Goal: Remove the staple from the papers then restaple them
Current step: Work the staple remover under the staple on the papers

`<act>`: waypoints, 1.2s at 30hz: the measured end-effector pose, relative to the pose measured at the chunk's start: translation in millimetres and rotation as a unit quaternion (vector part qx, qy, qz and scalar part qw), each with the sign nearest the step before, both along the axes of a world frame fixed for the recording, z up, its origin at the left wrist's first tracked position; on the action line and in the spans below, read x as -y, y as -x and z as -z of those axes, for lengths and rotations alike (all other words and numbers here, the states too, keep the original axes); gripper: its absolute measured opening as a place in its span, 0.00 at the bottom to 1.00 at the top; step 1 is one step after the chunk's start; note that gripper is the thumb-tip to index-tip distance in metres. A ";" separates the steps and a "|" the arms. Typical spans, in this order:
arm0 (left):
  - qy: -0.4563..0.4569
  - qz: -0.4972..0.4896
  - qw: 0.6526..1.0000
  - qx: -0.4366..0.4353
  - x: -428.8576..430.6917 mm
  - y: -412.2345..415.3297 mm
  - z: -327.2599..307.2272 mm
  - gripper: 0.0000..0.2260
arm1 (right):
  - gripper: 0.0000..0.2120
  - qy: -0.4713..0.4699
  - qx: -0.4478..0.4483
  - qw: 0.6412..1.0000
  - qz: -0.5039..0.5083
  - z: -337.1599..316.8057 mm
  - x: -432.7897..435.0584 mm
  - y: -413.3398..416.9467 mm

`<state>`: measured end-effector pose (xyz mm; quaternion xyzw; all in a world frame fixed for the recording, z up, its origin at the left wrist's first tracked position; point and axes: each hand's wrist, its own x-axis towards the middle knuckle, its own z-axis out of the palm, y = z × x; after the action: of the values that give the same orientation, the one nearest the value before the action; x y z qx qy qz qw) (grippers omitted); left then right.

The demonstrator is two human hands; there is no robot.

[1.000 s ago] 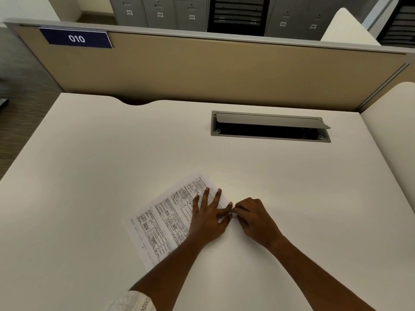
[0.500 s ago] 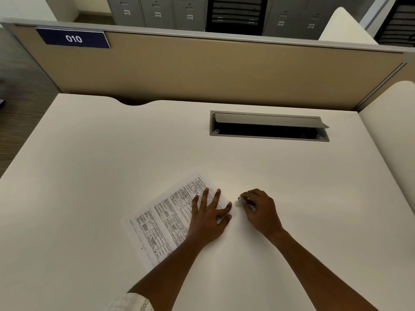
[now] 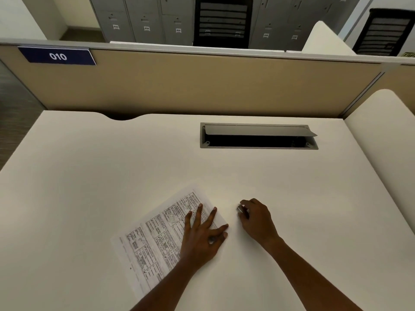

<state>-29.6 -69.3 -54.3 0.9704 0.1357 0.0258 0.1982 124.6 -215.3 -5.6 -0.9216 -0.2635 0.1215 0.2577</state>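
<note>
The printed papers (image 3: 157, 239) lie at an angle on the white desk (image 3: 89, 176), near its front. My left hand (image 3: 202, 236) rests flat on their right part with its fingers spread, pinning them down. My right hand (image 3: 258, 221) sits on the desk just right of the papers, apart from them, its fingertips pinched on a small shiny metal piece (image 3: 239, 209), which looks like the staple. No stapler is in view.
An open grey cable hatch (image 3: 258, 136) is set into the desk at the back right. A tan partition (image 3: 202, 86) with a "010" label (image 3: 58, 56) closes off the far edge. Another white desk (image 3: 386, 135) adjoins on the right.
My right hand has drawn away from the papers' corner to the right and slightly back, carrying the small metal piece. My left hand has stayed flat on the papers.
</note>
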 end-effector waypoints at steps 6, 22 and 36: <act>-0.007 -0.005 1.000 0.004 1.3 -1.5 -1.4 0.17 | 0.16 -0.019 -0.054 0.995 0.076 -7.0 -13.5 -23.9; -0.013 -0.002 0.999 0.030 0.5 -4.7 6.3 0.13 | 0.11 -0.445 -0.305 0.702 0.465 -4.5 -40.5 -94.5; 0.023 -0.011 0.999 0.026 -0.6 -5.5 3.1 0.15 | 0.02 -0.171 0.004 0.936 0.306 7.9 -27.6 -72.9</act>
<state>-24.1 -68.8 -57.4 0.9630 0.1417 0.0506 0.2238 197.6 -187.7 -13.6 -0.9004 0.0139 -0.0137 0.4347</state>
